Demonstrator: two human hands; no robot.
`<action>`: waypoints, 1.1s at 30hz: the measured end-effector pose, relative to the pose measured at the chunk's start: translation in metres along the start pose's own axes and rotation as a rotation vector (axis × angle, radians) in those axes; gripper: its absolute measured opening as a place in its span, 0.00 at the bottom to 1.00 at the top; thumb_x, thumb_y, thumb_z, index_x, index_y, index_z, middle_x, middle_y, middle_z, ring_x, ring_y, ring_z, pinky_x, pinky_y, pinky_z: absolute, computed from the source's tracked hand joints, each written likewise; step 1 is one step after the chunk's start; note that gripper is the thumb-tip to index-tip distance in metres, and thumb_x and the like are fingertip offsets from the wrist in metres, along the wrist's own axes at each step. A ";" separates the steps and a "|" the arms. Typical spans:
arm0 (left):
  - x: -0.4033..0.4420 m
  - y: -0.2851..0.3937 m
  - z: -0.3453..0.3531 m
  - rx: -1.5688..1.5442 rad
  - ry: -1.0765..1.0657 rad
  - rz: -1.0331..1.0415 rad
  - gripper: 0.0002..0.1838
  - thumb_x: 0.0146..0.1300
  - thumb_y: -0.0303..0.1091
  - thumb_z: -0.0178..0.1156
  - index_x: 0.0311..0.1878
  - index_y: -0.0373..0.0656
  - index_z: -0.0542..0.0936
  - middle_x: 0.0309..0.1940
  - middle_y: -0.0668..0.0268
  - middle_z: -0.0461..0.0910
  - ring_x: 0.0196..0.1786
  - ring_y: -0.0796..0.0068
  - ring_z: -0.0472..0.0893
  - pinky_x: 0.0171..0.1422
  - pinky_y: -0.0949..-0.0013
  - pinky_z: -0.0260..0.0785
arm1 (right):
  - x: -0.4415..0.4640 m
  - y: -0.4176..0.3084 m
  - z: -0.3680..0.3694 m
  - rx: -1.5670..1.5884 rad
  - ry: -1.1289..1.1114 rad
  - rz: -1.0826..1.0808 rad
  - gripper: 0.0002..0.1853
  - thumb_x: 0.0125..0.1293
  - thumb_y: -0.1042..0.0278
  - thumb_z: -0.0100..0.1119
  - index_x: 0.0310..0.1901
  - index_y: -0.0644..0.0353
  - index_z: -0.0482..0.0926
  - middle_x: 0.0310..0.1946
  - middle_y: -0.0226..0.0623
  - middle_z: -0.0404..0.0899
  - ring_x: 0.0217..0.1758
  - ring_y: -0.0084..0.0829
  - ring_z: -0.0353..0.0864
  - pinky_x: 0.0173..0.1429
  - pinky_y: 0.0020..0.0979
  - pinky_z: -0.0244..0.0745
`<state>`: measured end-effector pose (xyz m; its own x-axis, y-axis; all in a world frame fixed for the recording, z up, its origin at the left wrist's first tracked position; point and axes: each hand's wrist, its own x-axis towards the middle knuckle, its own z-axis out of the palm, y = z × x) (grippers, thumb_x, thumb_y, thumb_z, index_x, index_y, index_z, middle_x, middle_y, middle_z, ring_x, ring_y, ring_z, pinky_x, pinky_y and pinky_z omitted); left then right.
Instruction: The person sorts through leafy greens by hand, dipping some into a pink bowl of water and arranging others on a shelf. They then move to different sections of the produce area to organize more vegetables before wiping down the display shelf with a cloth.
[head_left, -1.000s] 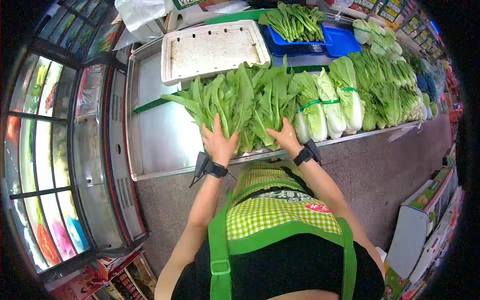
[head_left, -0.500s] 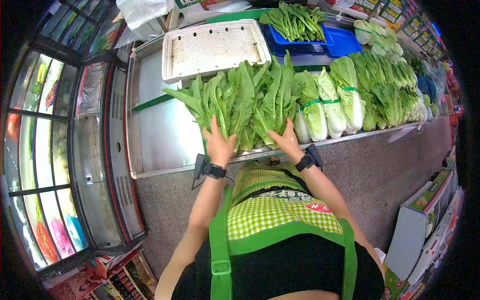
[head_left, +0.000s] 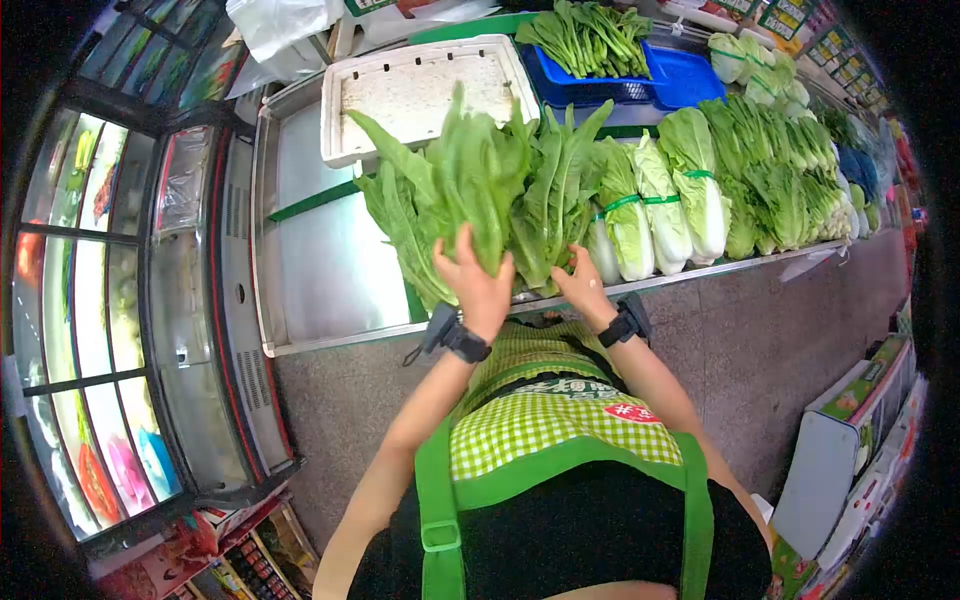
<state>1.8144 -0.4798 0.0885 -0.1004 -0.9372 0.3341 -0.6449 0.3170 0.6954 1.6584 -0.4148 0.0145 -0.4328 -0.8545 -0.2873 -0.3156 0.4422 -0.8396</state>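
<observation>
My left hand (head_left: 476,287) grips the base of a bunch of long-leaf lettuce (head_left: 478,175), its thumb and fingers on either side. The bunch is raised above the other leaves, its tips slightly blurred. More leaf lettuce (head_left: 395,215) lies beneath it and to its left. Beside it, my right hand (head_left: 584,288) has its curved fingers and thumb around the lower end of another lettuce bunch (head_left: 553,190); part of the grip is hidden. Immediately right stand napa cabbages (head_left: 625,220) tied with green bands.
A white foam box (head_left: 425,95) sits behind the lettuce. Blue baskets (head_left: 690,80), one with leafy greens (head_left: 590,40), stand at the back. The metal display tray (head_left: 335,260) extends left, near a glass-door cooler (head_left: 90,290). More greens (head_left: 775,195) line the right side.
My left hand has moved right and lifted a lettuce bunch, swinging it over the others. My right hand has shifted slightly, staying low by the right-hand bunch.
</observation>
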 end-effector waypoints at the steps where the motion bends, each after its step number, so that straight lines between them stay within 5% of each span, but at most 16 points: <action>1: -0.007 -0.004 0.008 0.065 -0.108 -0.011 0.38 0.43 0.34 0.65 0.60 0.45 0.60 0.56 0.38 0.51 0.56 0.41 0.57 0.60 0.53 0.51 | 0.000 -0.001 0.000 -0.045 0.033 -0.051 0.32 0.52 0.60 0.56 0.54 0.73 0.59 0.49 0.59 0.65 0.54 0.49 0.65 0.56 0.38 0.62; 6: -0.020 -0.004 0.011 0.221 -0.269 0.037 0.37 0.43 0.36 0.64 0.60 0.51 0.62 0.58 0.36 0.49 0.56 0.40 0.57 0.58 0.54 0.54 | -0.004 -0.014 -0.008 -0.110 0.030 -0.026 0.28 0.51 0.62 0.56 0.52 0.71 0.63 0.48 0.58 0.65 0.53 0.50 0.65 0.55 0.39 0.62; 10: -0.019 -0.006 -0.002 0.188 -0.228 0.071 0.35 0.46 0.39 0.62 0.60 0.49 0.63 0.59 0.38 0.50 0.57 0.41 0.56 0.58 0.52 0.54 | -0.006 -0.021 -0.004 -0.139 0.126 -0.097 0.25 0.51 0.67 0.55 0.49 0.70 0.64 0.47 0.55 0.65 0.51 0.50 0.66 0.55 0.39 0.62; 12: -0.016 -0.014 -0.011 0.141 -0.192 0.054 0.34 0.47 0.39 0.61 0.60 0.47 0.63 0.59 0.38 0.49 0.58 0.42 0.56 0.59 0.50 0.52 | -0.008 -0.029 -0.005 -0.177 0.263 -0.336 0.22 0.50 0.71 0.54 0.48 0.68 0.65 0.46 0.54 0.65 0.52 0.50 0.64 0.56 0.39 0.60; 19: -0.001 -0.051 -0.022 0.142 -0.084 0.106 0.30 0.51 0.39 0.58 0.58 0.41 0.64 0.59 0.38 0.50 0.58 0.43 0.56 0.59 0.50 0.50 | -0.011 -0.043 0.001 -0.232 0.377 -0.425 0.20 0.50 0.74 0.53 0.48 0.66 0.66 0.47 0.52 0.63 0.54 0.49 0.61 0.56 0.38 0.59; 22: -0.004 -0.048 -0.021 0.140 -0.106 0.162 0.30 0.50 0.38 0.60 0.57 0.42 0.65 0.59 0.40 0.51 0.58 0.43 0.56 0.60 0.51 0.49 | -0.010 -0.049 -0.001 -0.325 0.497 -0.480 0.16 0.52 0.73 0.53 0.44 0.65 0.70 0.42 0.50 0.70 0.47 0.46 0.69 0.49 0.37 0.65; 24: -0.003 -0.042 -0.020 0.171 -0.190 0.246 0.31 0.49 0.38 0.61 0.58 0.43 0.64 0.60 0.44 0.51 0.59 0.45 0.55 0.61 0.50 0.48 | -0.004 -0.049 0.002 -0.028 0.202 -0.234 0.12 0.55 0.71 0.52 0.40 0.63 0.74 0.32 0.47 0.76 0.34 0.45 0.75 0.38 0.38 0.69; 25: -0.003 -0.043 -0.017 0.182 -0.198 0.275 0.31 0.49 0.39 0.62 0.58 0.46 0.65 0.61 0.45 0.51 0.61 0.45 0.54 0.62 0.49 0.48 | -0.001 -0.057 0.005 -0.046 0.271 -0.311 0.10 0.56 0.67 0.52 0.34 0.64 0.77 0.23 0.46 0.76 0.25 0.45 0.76 0.30 0.38 0.69; 28: 0.000 -0.037 -0.012 0.271 -0.280 0.318 0.32 0.48 0.41 0.62 0.58 0.49 0.66 0.62 0.47 0.51 0.62 0.47 0.53 0.63 0.47 0.46 | 0.021 -0.059 0.017 -0.042 0.090 -0.234 0.11 0.56 0.64 0.52 0.30 0.65 0.78 0.23 0.49 0.76 0.27 0.46 0.76 0.30 0.37 0.70; 33: -0.004 -0.037 -0.006 0.280 -0.336 0.309 0.31 0.48 0.42 0.62 0.58 0.52 0.66 0.61 0.48 0.53 0.62 0.48 0.54 0.62 0.40 0.44 | 0.030 -0.066 0.019 0.124 -0.023 -0.058 0.13 0.56 0.63 0.55 0.30 0.68 0.78 0.19 0.40 0.77 0.22 0.28 0.78 0.28 0.27 0.70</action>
<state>1.8429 -0.4865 0.0648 -0.5248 -0.8159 0.2426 -0.7199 0.5776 0.3849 1.6825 -0.4747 0.0520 -0.3966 -0.8843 -0.2465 -0.2321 0.3564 -0.9050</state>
